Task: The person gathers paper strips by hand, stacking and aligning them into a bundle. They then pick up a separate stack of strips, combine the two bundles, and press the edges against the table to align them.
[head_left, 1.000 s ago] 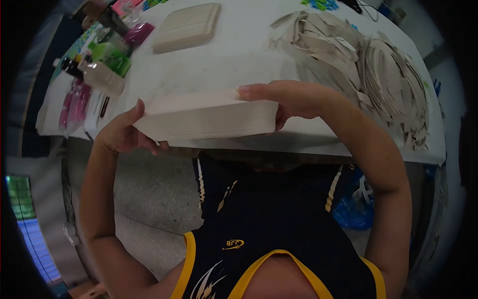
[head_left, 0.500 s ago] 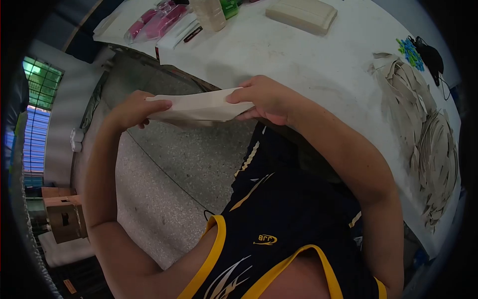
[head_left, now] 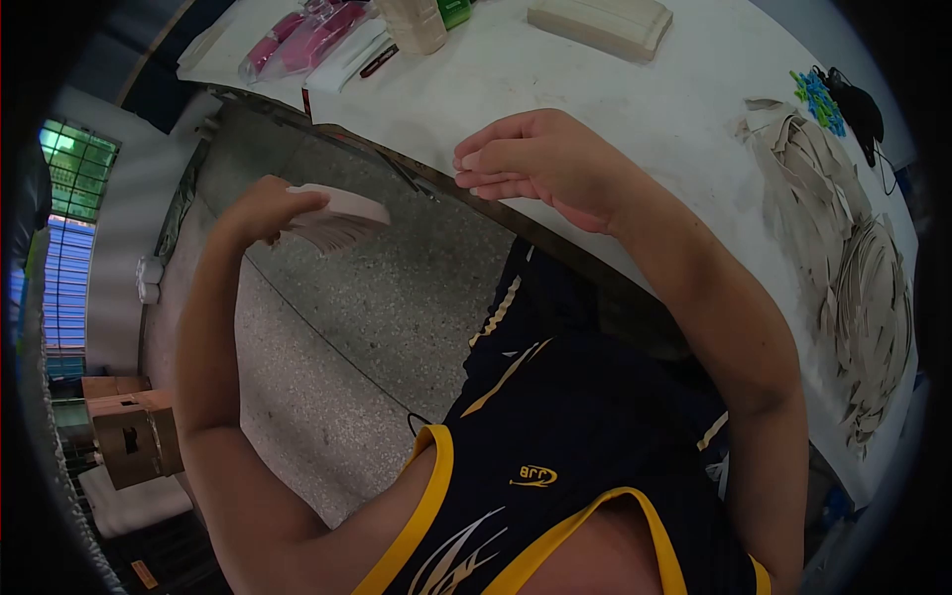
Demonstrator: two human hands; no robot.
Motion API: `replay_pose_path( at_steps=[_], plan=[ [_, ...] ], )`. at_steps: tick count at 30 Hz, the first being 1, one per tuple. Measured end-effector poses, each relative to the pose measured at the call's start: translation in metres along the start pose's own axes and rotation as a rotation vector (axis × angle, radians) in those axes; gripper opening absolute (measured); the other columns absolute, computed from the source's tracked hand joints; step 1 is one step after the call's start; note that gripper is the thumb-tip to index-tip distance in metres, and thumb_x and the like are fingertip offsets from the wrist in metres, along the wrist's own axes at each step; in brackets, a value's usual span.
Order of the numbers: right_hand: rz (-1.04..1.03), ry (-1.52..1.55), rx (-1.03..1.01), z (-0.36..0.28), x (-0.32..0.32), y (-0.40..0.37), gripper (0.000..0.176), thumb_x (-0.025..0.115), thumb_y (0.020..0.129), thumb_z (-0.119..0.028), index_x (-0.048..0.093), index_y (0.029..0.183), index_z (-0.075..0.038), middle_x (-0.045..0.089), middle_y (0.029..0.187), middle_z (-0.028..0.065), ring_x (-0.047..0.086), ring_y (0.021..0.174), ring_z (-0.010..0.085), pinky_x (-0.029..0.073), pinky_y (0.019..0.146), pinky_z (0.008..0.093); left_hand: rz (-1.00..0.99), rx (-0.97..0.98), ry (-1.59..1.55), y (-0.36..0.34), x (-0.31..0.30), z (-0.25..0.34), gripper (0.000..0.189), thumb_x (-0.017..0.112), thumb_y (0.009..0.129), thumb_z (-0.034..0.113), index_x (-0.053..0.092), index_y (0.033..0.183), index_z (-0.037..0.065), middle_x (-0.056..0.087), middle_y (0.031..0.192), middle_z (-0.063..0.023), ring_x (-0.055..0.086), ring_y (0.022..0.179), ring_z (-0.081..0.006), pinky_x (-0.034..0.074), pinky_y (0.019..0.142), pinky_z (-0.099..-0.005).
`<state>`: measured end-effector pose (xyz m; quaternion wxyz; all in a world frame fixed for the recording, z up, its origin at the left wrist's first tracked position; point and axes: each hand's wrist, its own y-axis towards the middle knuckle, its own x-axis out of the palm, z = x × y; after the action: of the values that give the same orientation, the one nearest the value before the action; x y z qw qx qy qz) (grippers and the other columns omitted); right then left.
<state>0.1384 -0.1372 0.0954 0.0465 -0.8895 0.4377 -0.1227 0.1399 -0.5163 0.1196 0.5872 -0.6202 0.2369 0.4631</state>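
1. Cream-coloured layered stack [head_left: 347,210]: it sits in the left hand's grip, sticking out to the right of the fingers. Its underside fans into thin layers, and it is held over the speckled floor [head_left: 367,297], just off the table edge.
2. Left hand [head_left: 266,213]: it grasps the stack by one end, thumb laid along the top and fingers curled beneath, partly hidden. The wrist bends inward, toward the stack.
3. Left arm [head_left: 208,347]: bent at the elbow, with the forearm rising almost straight to the grip.
4. Right hand [head_left: 550,169]: released, with nothing in its grasp. The fingers lie close together, lightly bent, tips pointing across a gap toward the stack; the thumb is near them.
5. Right arm [head_left: 719,288]: elbow bent outward, with the forearm slanting forward and left to a flexed wrist.
6. White table [head_left: 595,109]: it spreads beyond and to the right of the left-hand grip. A second cream stack [head_left: 600,28] lies on it, well beyond the right hand.
7. Heap of pale strips [head_left: 828,198]: on the table, far to the right of both hands.
8. Pink packets [head_left: 312,45]: on the table, straight beyond the left-hand grip, in clear plastic.
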Motion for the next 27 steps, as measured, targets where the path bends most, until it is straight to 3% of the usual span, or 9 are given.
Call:
replay_pose_path(
  at_steps=[5,10,12,13,15,20,22,24,27],
  plan=[
    [0.004,-0.151,0.066,0.013,-0.01,0.005,0.051,0.071,0.099,-0.033,0.066,0.134,0.003,0.066,0.136,0.0179,0.058,0.131,0.0251,0.043,0.116,0.0382,-0.095,0.171,-0.423,-0.037,-0.02,0.019,0.068,0.067,0.09,0.061,0.071,0.113,-0.004,0.069,0.085,-0.011,0.068,0.065,-0.0171,0.054,0.055,-0.0279],
    [0.047,-0.226,0.116,0.032,-0.019,0.013,0.067,0.064,0.102,-0.05,0.057,0.148,-0.003,0.054,0.153,0.0151,0.042,0.148,0.0273,0.03,0.125,0.0431,-0.139,0.417,-0.527,-0.058,-0.035,0.046,0.067,0.065,0.092,0.059,0.073,0.115,-0.004,0.072,0.088,-0.0109,0.07,0.071,-0.017,0.055,0.056,-0.0282],
    [-0.054,-0.154,0.096,0.052,-0.03,0.02,0.082,0.059,0.102,-0.062,0.045,0.159,-0.005,0.044,0.163,0.0143,0.035,0.154,0.0285,0.025,0.128,0.0441,-0.185,0.487,-0.558,-0.056,-0.04,0.05,0.067,0.064,0.093,0.058,0.073,0.115,-0.004,0.073,0.089,-0.0114,0.071,0.072,-0.0173,0.057,0.057,-0.0284],
    [-0.053,-0.157,0.096,0.061,-0.033,0.022,0.082,0.059,0.102,-0.062,0.045,0.159,-0.005,0.044,0.163,0.0143,0.035,0.154,0.0285,0.025,0.128,0.0441,-0.255,0.55,-0.59,-0.052,-0.043,0.051,0.066,0.065,0.092,0.056,0.071,0.117,-0.005,0.074,0.092,-0.0131,0.072,0.074,-0.0193,0.057,0.057,-0.0294],
    [-0.265,0.127,0.07,0.073,-0.032,0.022,0.094,0.061,0.096,-0.072,0.042,0.16,-0.005,0.037,0.167,0.0186,0.032,0.154,0.0324,0.021,0.128,0.0462,-0.323,0.611,-0.623,-0.047,-0.045,0.054,0.066,0.065,0.092,0.054,0.068,0.119,-0.006,0.074,0.096,-0.0147,0.074,0.076,-0.0212,0.058,0.056,-0.0303],
    [-0.344,0.385,0.17,0.084,-0.027,0.017,0.105,0.06,0.091,-0.08,0.041,0.16,-0.003,0.035,0.166,0.0217,0.034,0.154,0.0317,0.028,0.126,0.0477,-0.406,0.694,-0.773,-0.036,-0.037,0.059,0.063,0.059,0.098,0.052,0.069,0.119,-0.006,0.075,0.094,-0.0151,0.074,0.077,-0.0204,0.059,0.058,-0.0312],
    [-0.321,0.421,0.184,0.087,-0.028,0.017,0.107,0.06,0.09,-0.082,0.041,0.159,-0.002,0.037,0.164,0.0225,0.034,0.153,0.0316,0.031,0.125,0.0481,-0.401,0.652,-0.749,-0.032,-0.035,0.059,0.068,0.063,0.094,0.054,0.068,0.121,-0.008,0.075,0.093,-0.0168,0.075,0.077,-0.0226,0.059,0.057,-0.0317],
    [-0.252,0.443,0.33,0.092,-0.034,0.018,0.104,0.065,0.09,-0.077,0.042,0.159,-0.003,0.041,0.16,0.0207,0.036,0.152,0.031,0.033,0.124,0.048,-0.392,0.6,-0.727,-0.028,-0.034,0.057,0.074,0.066,0.09,0.056,0.067,0.123,-0.009,0.075,0.091,-0.0185,0.076,0.077,-0.0249,0.059,0.056,-0.0321],
    [-0.244,0.297,0.376,0.077,-0.037,0.009,0.1,0.072,0.09,-0.07,0.043,0.158,-0.003,0.045,0.158,0.0185,0.038,0.15,0.0302,0.035,0.122,0.0474,-0.416,0.555,-0.68,-0.021,-0.033,0.051,0.071,0.066,0.09,0.055,0.067,0.123,-0.009,0.075,0.091,-0.0181,0.076,0.078,-0.0245,0.06,0.058,-0.0321]
  ],
)
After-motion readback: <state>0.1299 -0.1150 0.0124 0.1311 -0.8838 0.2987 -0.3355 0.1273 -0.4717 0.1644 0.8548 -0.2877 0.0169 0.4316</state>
